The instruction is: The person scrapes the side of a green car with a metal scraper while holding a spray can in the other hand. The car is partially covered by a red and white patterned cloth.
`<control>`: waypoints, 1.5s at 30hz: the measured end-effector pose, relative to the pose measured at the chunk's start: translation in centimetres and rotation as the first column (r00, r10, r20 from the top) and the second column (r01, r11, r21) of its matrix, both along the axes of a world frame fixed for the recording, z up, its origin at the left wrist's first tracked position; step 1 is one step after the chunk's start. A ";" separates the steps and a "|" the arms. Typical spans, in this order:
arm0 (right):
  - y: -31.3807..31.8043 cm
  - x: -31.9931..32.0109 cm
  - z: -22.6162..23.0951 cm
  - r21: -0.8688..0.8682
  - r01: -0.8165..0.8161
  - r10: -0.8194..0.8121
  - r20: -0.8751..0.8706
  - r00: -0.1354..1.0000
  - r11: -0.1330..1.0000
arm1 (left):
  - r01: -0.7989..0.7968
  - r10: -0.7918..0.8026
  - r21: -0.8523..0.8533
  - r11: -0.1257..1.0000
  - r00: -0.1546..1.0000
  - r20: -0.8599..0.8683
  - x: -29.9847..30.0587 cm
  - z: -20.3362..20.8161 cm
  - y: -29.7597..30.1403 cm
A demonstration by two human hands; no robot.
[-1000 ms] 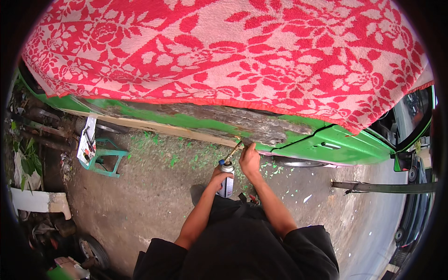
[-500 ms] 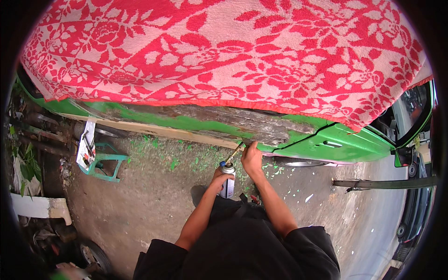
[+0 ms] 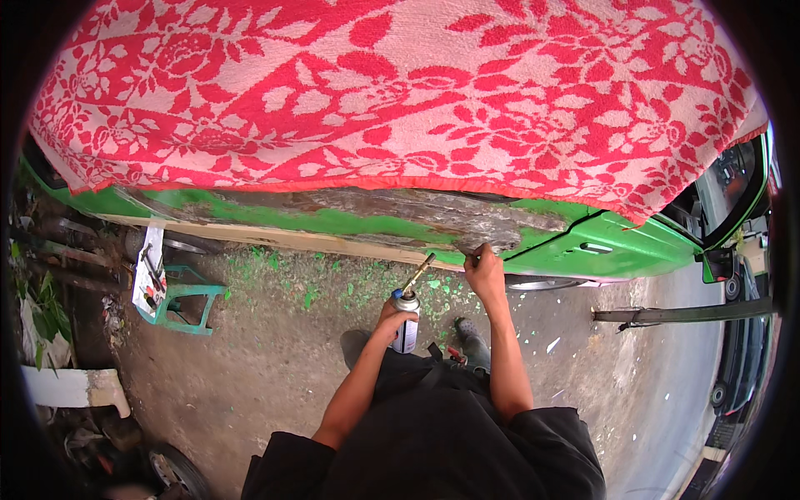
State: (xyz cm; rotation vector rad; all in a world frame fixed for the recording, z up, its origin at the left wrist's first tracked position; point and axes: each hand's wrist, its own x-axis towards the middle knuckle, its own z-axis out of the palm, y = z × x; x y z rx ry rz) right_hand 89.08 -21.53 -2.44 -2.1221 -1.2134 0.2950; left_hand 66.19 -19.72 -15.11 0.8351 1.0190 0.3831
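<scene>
My left hand (image 3: 395,318) is wrapped round a blowtorch, a gas canister (image 3: 406,335) with a blue knob and a brass-coloured nozzle (image 3: 419,273) tilted up and right toward the car. My right hand (image 3: 485,273) is at the lower edge of the green car's side (image 3: 375,225), fingers closed; something small and dark shows at the fingertips, too little to name. Just above it lies a stripped, grey-brown patch (image 3: 467,218) where the green paint is off. No flame shows at the nozzle.
A red-and-pink floral cloth (image 3: 375,100) covers the car's top. Green paint flakes (image 3: 308,293) litter the ground. At left stands a teal stool (image 3: 190,310) beside a white sheet with tools (image 3: 150,275). A wooden post (image 3: 683,313) juts in at right; a loose wheel (image 3: 175,471) lies lower left.
My right hand has moved right, away from the torch nozzle, and slightly up along the car's edge. My left hand and the torch stay nearly in place. My right shoe has come into view.
</scene>
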 end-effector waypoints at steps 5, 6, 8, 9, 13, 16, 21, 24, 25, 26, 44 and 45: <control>-3.1 3.2 -0.6 -0.101 0.095 -0.095 0.009 0.995 0.990 | 0.006 -0.005 -0.009 1.000 0.997 0.071 1.0 0.2 -0.3; -3.3 3.2 -0.7 -0.097 0.093 -0.096 -0.024 0.995 0.991 | 0.012 -0.011 -0.007 1.000 0.997 0.071 1.2 0.0 -0.3; -3.5 3.6 -1.1 -0.088 0.089 -0.097 -0.091 0.991 0.992 | 0.022 -0.022 -0.003 1.000 0.997 0.072 1.8 -0.3 -0.3; -3.6 3.6 -0.7 -0.092 0.084 -0.092 -0.079 0.993 0.992 | 0.016 -0.016 -0.009 1.000 0.999 0.045 2.0 -0.3 -0.5; -3.5 5.1 -1.1 -0.078 0.023 -0.027 -0.057 0.998 0.997 | -0.010 0.010 -0.007 1.000 1.000 -0.027 2.5 -1.1 -1.0; -4.3 6.8 -1.4 -0.100 0.000 -0.007 -0.067 0.998 0.995 | -0.030 0.030 -0.019 0.999 0.999 -0.029 3.9 -0.7 -1.9; -5.1 8.8 -1.0 -0.081 -0.085 0.076 -0.117 0.990 0.993 | -0.088 0.085 -0.022 0.996 0.990 -0.108 6.2 -0.5 -4.0; -5.7 9.9 -0.6 -0.122 -0.148 0.116 -0.239 0.964 0.981 | -0.104 0.100 -0.031 0.994 0.989 -0.111 7.7 -0.1 -5.9; -6.2 10.6 -0.4 -0.134 -0.154 0.118 -0.244 0.963 0.979 | -0.101 0.097 -0.025 0.995 0.990 -0.104 8.7 0.8 -6.6; -6.6 11.3 -0.2 -0.145 -0.161 0.121 -0.248 0.961 0.976 | -0.097 0.095 -0.019 0.995 0.991 -0.097 9.7 1.6 -7.3; -3.8 10.6 -4.6 -0.226 -0.412 0.193 -0.625 0.757 0.883 | -0.625 0.608 0.023 0.781 0.750 -0.261 12.3 1.5 -16.1; -3.4 10.3 -4.9 0.049 -0.234 0.233 -0.414 0.880 0.971 | -0.648 0.637 0.003 0.761 0.747 -0.189 11.9 1.5 -16.4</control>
